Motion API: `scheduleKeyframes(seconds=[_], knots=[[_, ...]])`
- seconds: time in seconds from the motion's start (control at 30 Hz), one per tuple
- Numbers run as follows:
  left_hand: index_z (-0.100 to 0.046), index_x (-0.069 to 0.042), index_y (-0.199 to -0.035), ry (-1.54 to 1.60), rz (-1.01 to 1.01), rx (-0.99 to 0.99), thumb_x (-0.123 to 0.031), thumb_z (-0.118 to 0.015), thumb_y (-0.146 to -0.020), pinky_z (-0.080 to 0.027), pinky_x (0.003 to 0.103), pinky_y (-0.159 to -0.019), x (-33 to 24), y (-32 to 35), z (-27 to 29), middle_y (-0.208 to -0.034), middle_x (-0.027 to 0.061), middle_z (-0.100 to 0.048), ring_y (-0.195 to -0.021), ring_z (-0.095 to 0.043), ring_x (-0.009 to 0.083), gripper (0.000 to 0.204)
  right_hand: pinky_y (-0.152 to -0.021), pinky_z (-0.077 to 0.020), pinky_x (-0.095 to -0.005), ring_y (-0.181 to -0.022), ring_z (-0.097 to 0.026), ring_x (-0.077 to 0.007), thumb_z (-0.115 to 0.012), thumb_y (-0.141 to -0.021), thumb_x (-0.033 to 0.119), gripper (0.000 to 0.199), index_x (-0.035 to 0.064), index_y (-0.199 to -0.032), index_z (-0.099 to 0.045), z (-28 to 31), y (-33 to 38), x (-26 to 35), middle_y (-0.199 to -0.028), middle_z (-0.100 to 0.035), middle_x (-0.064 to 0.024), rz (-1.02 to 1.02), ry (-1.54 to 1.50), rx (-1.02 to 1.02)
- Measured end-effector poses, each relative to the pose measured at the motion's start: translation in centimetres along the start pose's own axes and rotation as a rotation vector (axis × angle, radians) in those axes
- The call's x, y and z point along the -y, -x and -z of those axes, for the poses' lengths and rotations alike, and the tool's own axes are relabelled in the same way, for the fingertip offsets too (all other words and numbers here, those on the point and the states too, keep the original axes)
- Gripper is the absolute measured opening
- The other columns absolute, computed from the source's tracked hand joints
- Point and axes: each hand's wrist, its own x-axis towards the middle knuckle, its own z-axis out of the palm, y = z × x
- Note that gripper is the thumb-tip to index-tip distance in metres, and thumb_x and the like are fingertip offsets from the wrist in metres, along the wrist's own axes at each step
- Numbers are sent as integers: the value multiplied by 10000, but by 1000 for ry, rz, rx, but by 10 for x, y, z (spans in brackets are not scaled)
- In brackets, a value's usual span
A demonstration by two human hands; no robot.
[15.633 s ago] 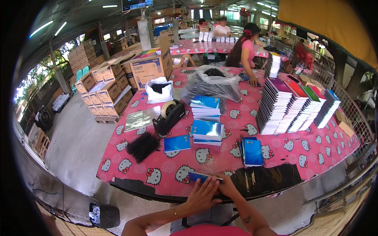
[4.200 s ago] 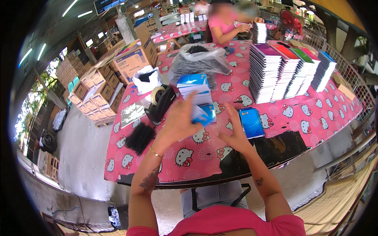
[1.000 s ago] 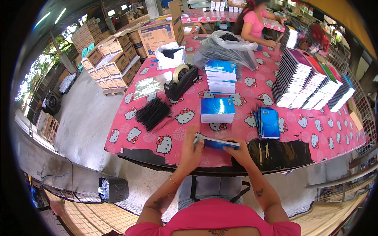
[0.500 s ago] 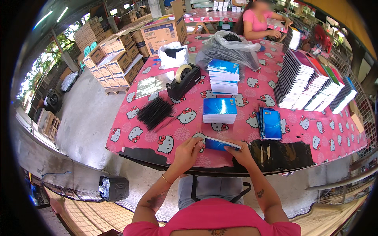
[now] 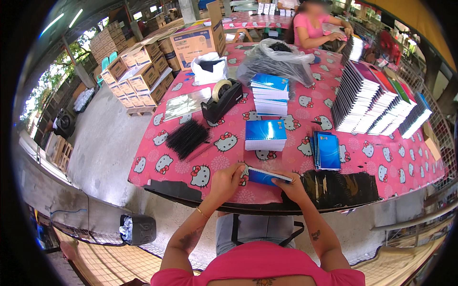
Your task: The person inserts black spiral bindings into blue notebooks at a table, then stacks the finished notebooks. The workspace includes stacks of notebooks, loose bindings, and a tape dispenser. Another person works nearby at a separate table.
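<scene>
My right hand grips a small blue-covered notebook by its right end, thumb on the cover, just above the table's near edge. Close to the notebook's left end, my left hand is closed with thumb and fingers pinched together; whatever sits between them is too small to make out. Straight ahead stands a stack of blue-covered booklets, with a taller stack behind it. A few blue notebooks with dark spiral bindings lie to the right. Black spiral binding coils are heaped to the left.
A black tape dispenser, clear plastic sheets, a white bag and a large plastic bag occupy the pink table. Tall stacks of spiral notebooks stand right. Beyond, a co-worker handles notebooks. Cartons fill the left.
My left hand has shifted very slightly by the notebook's left end. My right hand keeps its grip. The co-worker's hands have moved a little.
</scene>
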Motion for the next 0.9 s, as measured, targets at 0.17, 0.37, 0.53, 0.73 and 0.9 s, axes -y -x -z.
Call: scheduleKeyframes(seconds=[0.17, 0.37, 0.53, 0.73, 0.9], knots=[[-673, -10, -959, 185, 192, 111, -252, -578, -1006, -457, 327, -489, 8, -10, 3, -581, 95, -603, -494, -603, 181, 265, -865, -476, -250, -942, -598, -83, -661, -906, 3, 292, 11, -1198, -680, 1, 1, 0, -1067, -713, -40, 14, -7, 9], [-665, -9, -959, 505, 402, 206, -277, -562, -1019, -443, 262, -481, 12, -10, 5, -566, 47, -585, -510, -586, 110, 293, -858, -482, -255, -926, -606, -87, -662, -905, 3, 283, 5, -1188, -682, 1, 2, 1, -1044, -717, -36, -5, 16, 1], [-668, -12, -983, 456, 207, 245, -212, -611, -987, -478, 261, -549, 1, -12, 13, -728, 58, -613, -606, -623, 118, 208, -835, -479, -254, -904, -596, -81, -663, -902, 4, 275, 7, -1175, -687, 1, 4, 1, -1018, -713, -38, -4, 7, 9], [-665, -37, -1039, 141, -170, 325, -137, -672, -917, -507, 362, -620, 4, -23, 15, -877, 121, -598, -682, -641, 256, 158, -800, -463, -242, -866, -568, -75, -668, -902, 18, 271, 15, -1172, -690, 5, 5, -5, -976, -702, -22, -17, 45, 14], [-664, -57, -1032, -41, -340, 247, -174, -679, -904, -509, 401, -686, -7, -31, 9, -877, 122, -580, -801, -627, 308, 174, -810, -474, -263, -876, -582, -79, -687, -897, 44, 293, 29, -1190, -686, 2, 5, -7, -967, -703, -30, -15, -3, 15]])
